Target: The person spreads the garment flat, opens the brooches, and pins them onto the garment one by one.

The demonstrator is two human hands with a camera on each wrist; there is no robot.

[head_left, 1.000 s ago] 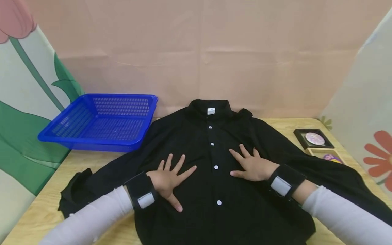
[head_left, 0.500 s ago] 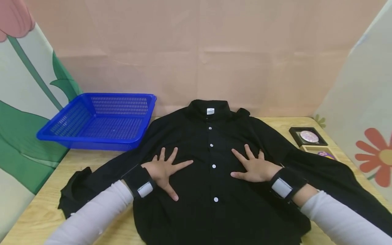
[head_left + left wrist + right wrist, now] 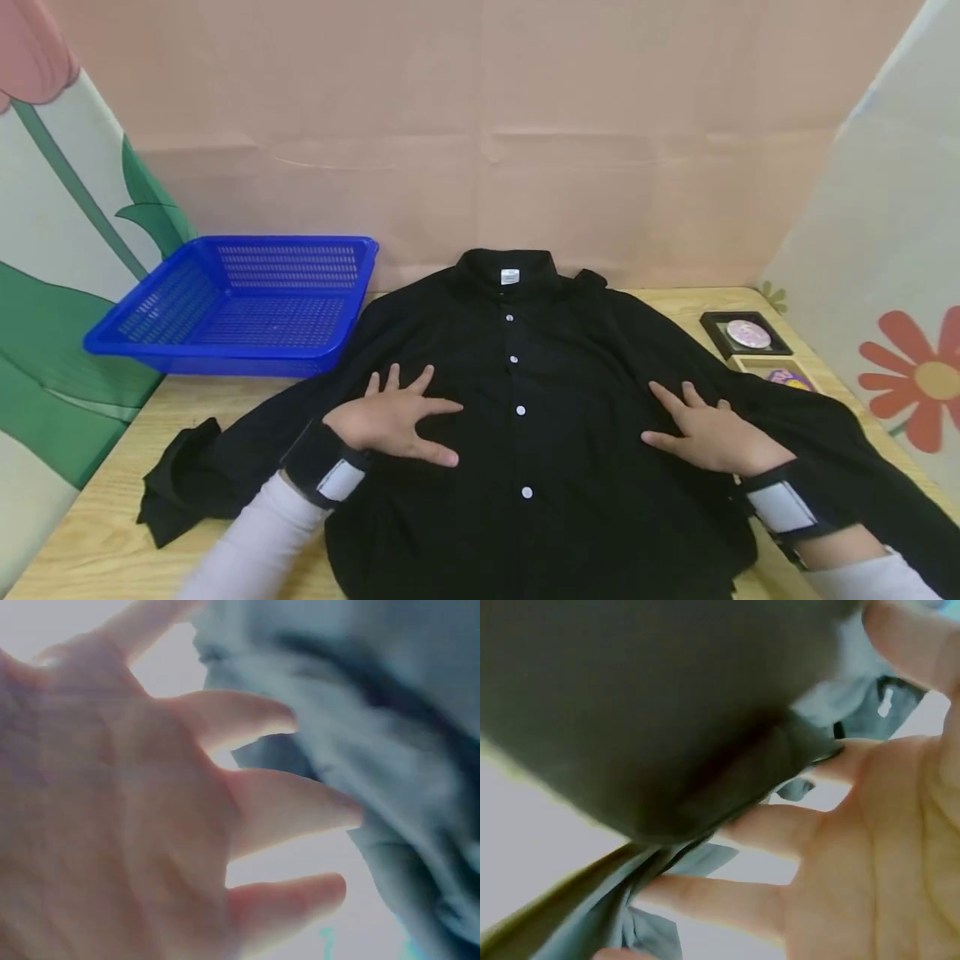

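A black button-up shirt (image 3: 480, 450) lies front up and spread out, its collar (image 3: 517, 265) at the back wall and its white buttons down the middle. Over the chest, left of the buttons, is my left hand (image 3: 386, 421) with fingers spread. My right hand (image 3: 712, 433), also with spread fingers, is over the shirt's right side near the sleeve. Neither hand grips the cloth. Whether the fingertips touch it, I cannot tell. Dark cloth (image 3: 375, 742) is blurred beyond the fingers in the left wrist view, and cloth (image 3: 667, 712) fills much of the right wrist view.
At the back left, a blue plastic basket (image 3: 352, 317) stands beside the shirt's shoulder. A black box with a round badge (image 3: 748, 334) and a wooden tray (image 3: 750, 364) sit at the right edge of the wooden table (image 3: 105, 483). Fabric walls enclose three sides.
My right hand has moved right, away from the button line toward the sleeve. My left hand has drifted slightly left and its thumb has swung up. The shirt lies nearly the same.
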